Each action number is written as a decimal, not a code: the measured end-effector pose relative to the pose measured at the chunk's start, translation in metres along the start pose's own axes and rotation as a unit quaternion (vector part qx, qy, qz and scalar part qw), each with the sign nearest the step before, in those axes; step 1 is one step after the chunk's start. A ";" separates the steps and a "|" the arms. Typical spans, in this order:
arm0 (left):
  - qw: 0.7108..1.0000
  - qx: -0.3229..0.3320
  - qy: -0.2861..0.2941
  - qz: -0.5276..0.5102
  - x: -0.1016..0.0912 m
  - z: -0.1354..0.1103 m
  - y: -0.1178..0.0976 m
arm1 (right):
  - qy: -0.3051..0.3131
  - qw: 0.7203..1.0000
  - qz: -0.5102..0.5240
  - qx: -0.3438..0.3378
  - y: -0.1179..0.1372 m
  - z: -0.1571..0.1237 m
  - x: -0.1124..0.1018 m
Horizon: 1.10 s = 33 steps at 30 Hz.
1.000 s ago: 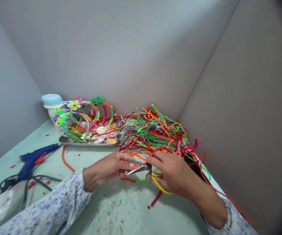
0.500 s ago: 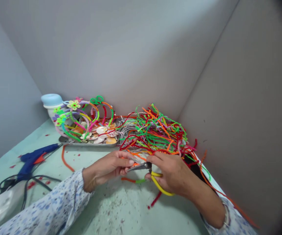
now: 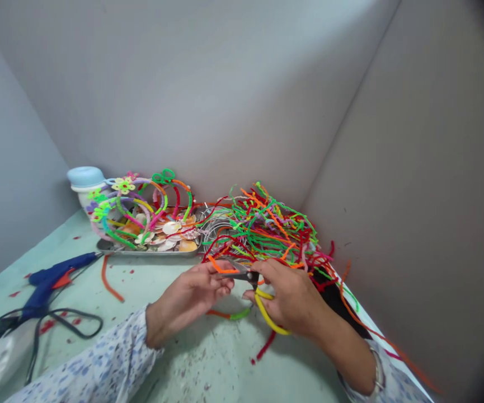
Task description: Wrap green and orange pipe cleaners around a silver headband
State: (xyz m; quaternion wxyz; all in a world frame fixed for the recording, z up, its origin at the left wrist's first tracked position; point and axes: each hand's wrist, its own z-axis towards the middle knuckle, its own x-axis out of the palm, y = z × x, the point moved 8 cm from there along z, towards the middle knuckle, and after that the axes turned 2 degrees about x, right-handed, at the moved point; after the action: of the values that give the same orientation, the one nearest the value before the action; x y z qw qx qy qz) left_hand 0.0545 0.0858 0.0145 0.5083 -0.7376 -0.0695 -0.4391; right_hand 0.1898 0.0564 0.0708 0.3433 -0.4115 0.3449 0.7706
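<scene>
My left hand (image 3: 197, 294) has its fingers curled, with a short, bent orange pipe cleaner (image 3: 220, 267) at the fingertips; the exact grip is partly hidden. My right hand (image 3: 294, 294) is closed around scissors with yellow handles (image 3: 269, 319). Their dark blades (image 3: 242, 275) point left and lie against the orange piece. Beneath the hands, an orange and green pipe cleaner (image 3: 238, 316) rests on the table, and a short dark red piece (image 3: 266, 346) lies nearer me.
Behind my hands spreads a tangled heap of coloured pipe cleaners (image 3: 262, 224). Left of it, a metal tray (image 3: 149, 253) holds shells and fuzzy headbands (image 3: 135, 187). A white bottle with a blue lid (image 3: 86, 178) stands behind. A blue glue gun (image 3: 52, 274) with its dark cord lies at left.
The orange piece now shows above the blades, bent, where before it was mostly hidden between my left fingers. My left hand has turned slightly and its thumb has shifted. The scissors stay in my right hand.
</scene>
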 end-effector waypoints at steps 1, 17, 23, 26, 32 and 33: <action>1.000 0.010 -0.002 0.020 0.001 0.000 0.001 | 0.001 1.000 0.003 0.006 0.000 0.000 0.001; 0.967 0.121 -0.085 0.209 -0.005 -0.002 -0.012 | -0.007 0.999 0.001 0.031 -0.002 -0.003 0.003; 0.979 0.110 -0.082 0.154 -0.004 -0.002 -0.011 | 0.015 0.999 0.003 0.033 -0.002 -0.002 0.004; 0.983 0.105 -0.085 0.123 -0.005 -0.002 -0.009 | 0.025 0.999 0.005 0.035 -0.001 -0.003 0.006; 0.988 0.071 -0.105 0.086 -0.009 -0.003 -0.003 | 0.025 0.999 0.005 0.045 0.001 -0.003 0.006; 0.989 0.069 -0.106 0.083 -0.009 -0.003 -0.002 | 0.027 0.999 0.006 0.046 0.001 -0.003 0.006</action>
State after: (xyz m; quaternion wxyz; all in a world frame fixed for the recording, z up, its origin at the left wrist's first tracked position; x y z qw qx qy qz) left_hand 0.0465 0.0878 0.0099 0.5823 -0.7465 -0.0914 -0.3088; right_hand 0.1875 0.0548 0.0645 0.3476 -0.4143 0.3915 0.7445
